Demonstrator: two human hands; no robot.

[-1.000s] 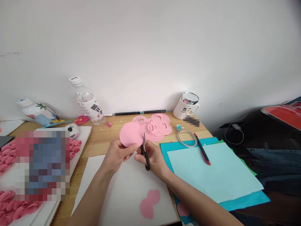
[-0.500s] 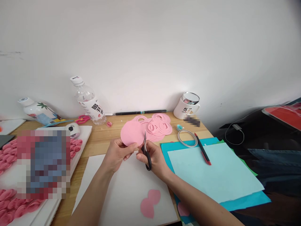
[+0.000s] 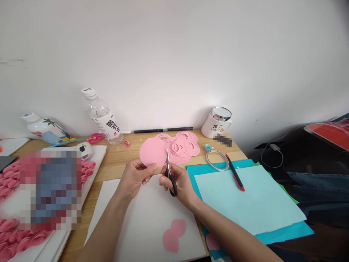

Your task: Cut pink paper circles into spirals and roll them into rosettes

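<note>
Between thumb and fingers, my left hand [image 3: 139, 174] pinches a round pink paper disc [image 3: 153, 151] by its lower edge. My right hand [image 3: 178, 180] grips black-handled scissors [image 3: 171, 182], whose blades point up beside the disc's right edge. Whether the blades touch the paper I cannot tell. Just behind lies a pile of pink cut paper rings and spirals [image 3: 187, 145]. Beneath my hands is a white board [image 3: 147, 222], with two small pink paper pieces [image 3: 174, 235] on it.
A clear water bottle [image 3: 102, 116] and a lidded white mug [image 3: 216, 123] stand by the wall. At right, a tape roll [image 3: 217, 160] and a black-red pen [image 3: 236, 173] lie by light blue paper [image 3: 245, 203]. Pink paper roses [image 3: 25, 240] cover a board at left.
The scissors have tilted slightly, their tips shifting a little up and left. My left hand and the disc stay almost in place.
</note>
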